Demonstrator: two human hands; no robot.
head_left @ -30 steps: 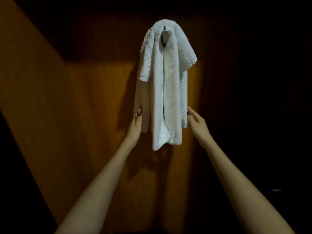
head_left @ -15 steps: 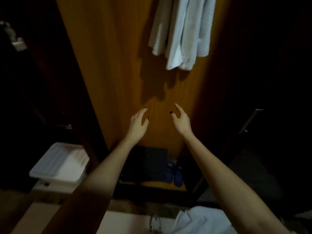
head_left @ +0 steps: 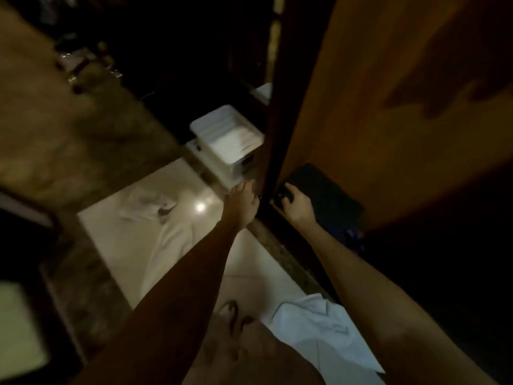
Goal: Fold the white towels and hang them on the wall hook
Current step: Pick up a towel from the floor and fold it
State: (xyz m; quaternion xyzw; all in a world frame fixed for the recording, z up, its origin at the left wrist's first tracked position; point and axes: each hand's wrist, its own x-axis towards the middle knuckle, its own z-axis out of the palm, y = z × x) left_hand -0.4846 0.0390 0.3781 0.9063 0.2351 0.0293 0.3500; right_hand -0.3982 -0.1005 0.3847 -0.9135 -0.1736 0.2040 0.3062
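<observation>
A crumpled white towel (head_left: 150, 207) lies on the pale floor tiles, left of my arms. My left hand (head_left: 242, 202) is stretched forward and down with relaxed fingers, holding nothing. My right hand (head_left: 296, 204) hangs beside it, just right of a dark vertical edge, fingers loosely bent and empty. Both hands are well apart from the floor towel. The wall hook and the hung towels are out of view; only a shadow shows on the wooden panel (head_left: 394, 112). The picture is dark and blurred.
A white plastic bin (head_left: 226, 136) stands on the floor beyond my left hand. A flat black object (head_left: 327, 198) lies at the foot of the wooden panel. A pale cloth (head_left: 319, 337) is at the lower right, and a sandal (head_left: 233, 315) sits near my body.
My view has swung down and left, away from the hung towels to the floor. Both hands let go of the towels and dropped, empty. The floor towel has come into view.
</observation>
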